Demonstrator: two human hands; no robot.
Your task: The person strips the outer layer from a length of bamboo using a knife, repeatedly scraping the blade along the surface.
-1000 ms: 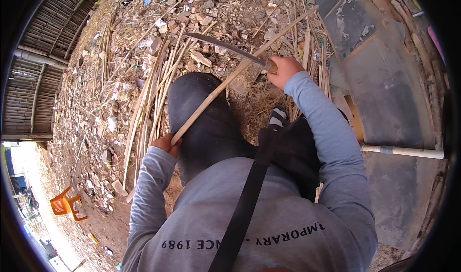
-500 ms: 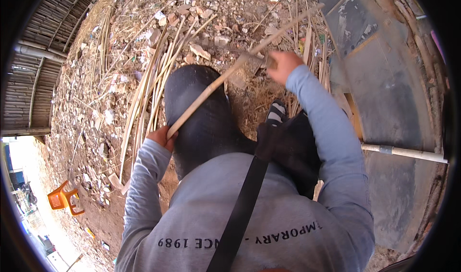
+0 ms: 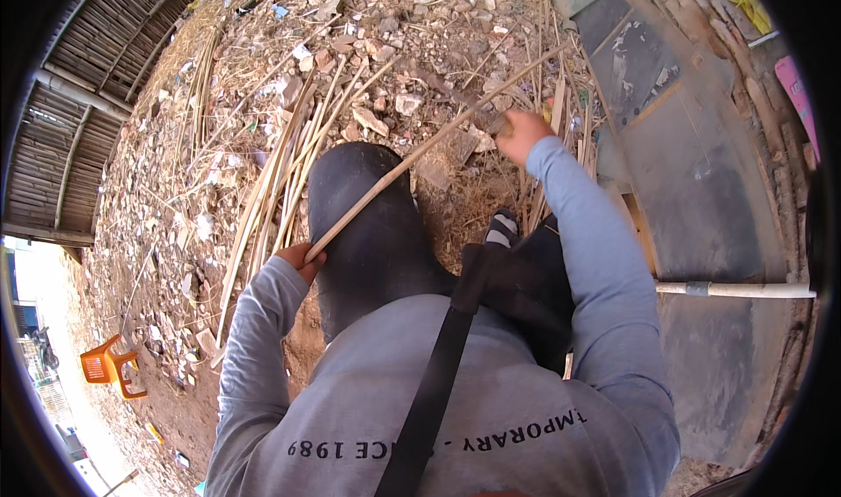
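A long pale bamboo strip [image 3: 385, 181] slants from lower left to upper right across my dark-trousered left knee [image 3: 355, 168]. My left hand [image 3: 300, 261] grips its near end, fingers wrapped round it beside the knee. At the far side of the strip, my right hand [image 3: 526, 136] is closed on the short handle of a knife [image 3: 448, 88]. The knife's dark blade is smeared by motion and points up and left, close to the strip; whether it touches the strip I cannot tell.
Split bamboo strips [image 3: 267, 177] lie in a bundle left of my knee. Stones and rubble [image 3: 372, 120] cover the ground. Dark flat panels [image 3: 701, 173] and a pale pole [image 3: 736, 290] are at the right. An orange plastic chair [image 3: 107, 367] stands far left, below a bamboo-slat wall [image 3: 53, 155].
The knife's blade has swung from lying across the strip to its far side, tilting up and left. The strip has rolled and shows a narrower face. My left hand keeps its grip.
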